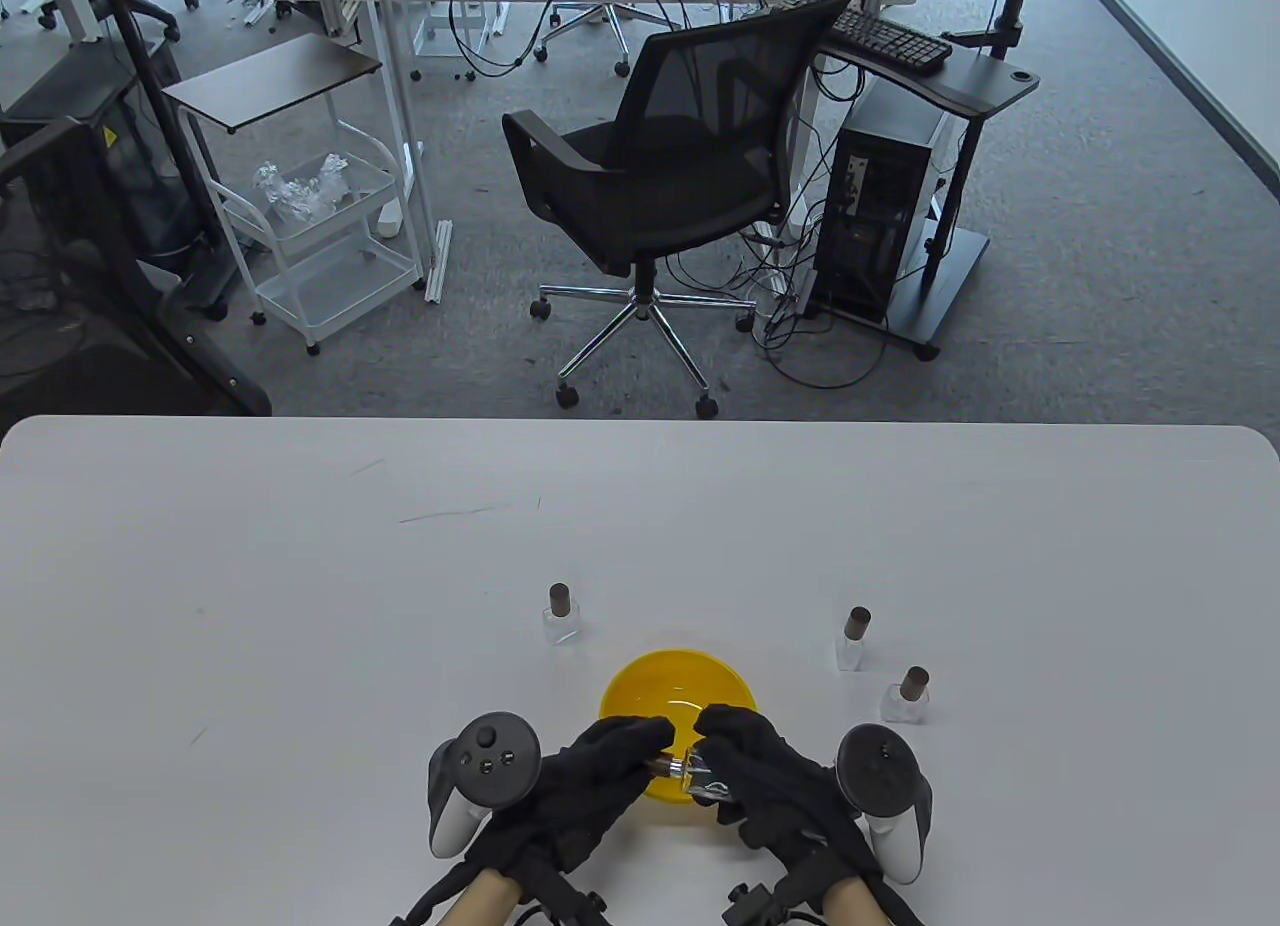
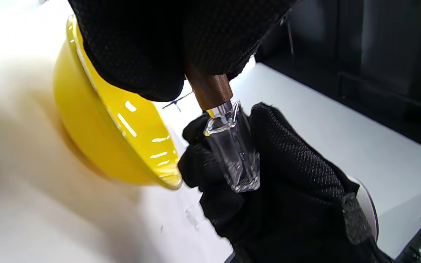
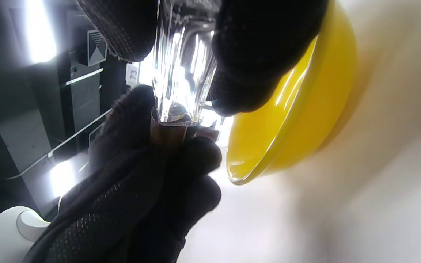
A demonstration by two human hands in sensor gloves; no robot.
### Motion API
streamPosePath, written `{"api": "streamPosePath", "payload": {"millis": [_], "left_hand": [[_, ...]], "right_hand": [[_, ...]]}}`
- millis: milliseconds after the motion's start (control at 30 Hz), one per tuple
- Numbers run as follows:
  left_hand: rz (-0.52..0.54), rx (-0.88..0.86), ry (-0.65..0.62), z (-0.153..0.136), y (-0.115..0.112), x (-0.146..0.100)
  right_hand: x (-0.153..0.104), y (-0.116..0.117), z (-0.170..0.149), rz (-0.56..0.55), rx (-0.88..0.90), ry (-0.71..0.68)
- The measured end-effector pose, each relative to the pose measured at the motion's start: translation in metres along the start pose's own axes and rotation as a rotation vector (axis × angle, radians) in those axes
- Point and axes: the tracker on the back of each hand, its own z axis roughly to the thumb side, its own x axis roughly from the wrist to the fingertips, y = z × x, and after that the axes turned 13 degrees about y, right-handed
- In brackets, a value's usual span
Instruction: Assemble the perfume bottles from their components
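Cap fitting, held above the near rim of the yellow bowl. The right hand grips the clear glass bottle, its fingers curled round the body; the bottle lies roughly level, neck pointing toward the person's left. The left hand pinches the brown cap between curled fingers. In the left wrist view the cap sits in line with the bottle, its silver collar touching the glass shoulder; whether it is fully seated cannot be told.

Three finished bottles stand upright on the worktop: one beyond the bowl to its left, two to its right, each capped in brown and well apart from the hands. The bowl appears empty where it shows, though the hands hide its near part; this is judged to be the last or a late unit.

Doing the step well, as a judgement:
- Keep cap and neck on one axis; a tilted cap is likely to bind or sit crooked.
- Let the right hand brace the bottle by its flat sides while the left drives the cap straight on.
- Glass under gloves is likely slippery, so firm, even pressure serves better than a hard squeeze.
- Working over the bowl should catch a dropped part.
- Check that the collar meets the shoulder all round before standing the bottle with the others.
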Motion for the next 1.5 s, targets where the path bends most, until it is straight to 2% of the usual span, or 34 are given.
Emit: {"api": "streamPosePath", "payload": {"millis": [100,233,433,633,733,900,1067,1500], "left_hand": [[0.046,-0.034,-0.023,0.004,-0.002,-0.003],[0.036,0.032,-0.044,0.008,-0.009,-0.006],[-0.059,0.16,-0.059,0.013,-0.021,-0.006],[-0.14,0.307,-0.03,0.014,-0.031,-0.004],[-0.119,0.341,-0.027,0.016,-0.033,-0.003],[-0.026,0.349,-0.058,0.02,-0.033,-0.006],[-0.038,0.346,-0.075,0.024,-0.032,-0.005],[0.042,0.553,-0.137,0.044,-0.041,-0.007]], "right_hand": [[0.001,0.005,-0.001,0.095,0.095,0.015],[0.002,0.015,-0.001,0.181,0.125,0.013],[0.003,0.026,-0.002,0.239,0.169,0.027],[0.003,0.03,-0.001,0.234,0.144,0.029],[0.002,0.03,0.0,0.216,0.128,0.027],[0.002,0.029,0.001,0.228,0.13,0.016],[0.002,0.03,0.003,0.252,0.159,0.011],[0.0,0.023,0.007,0.237,0.187,-0.033]]}}
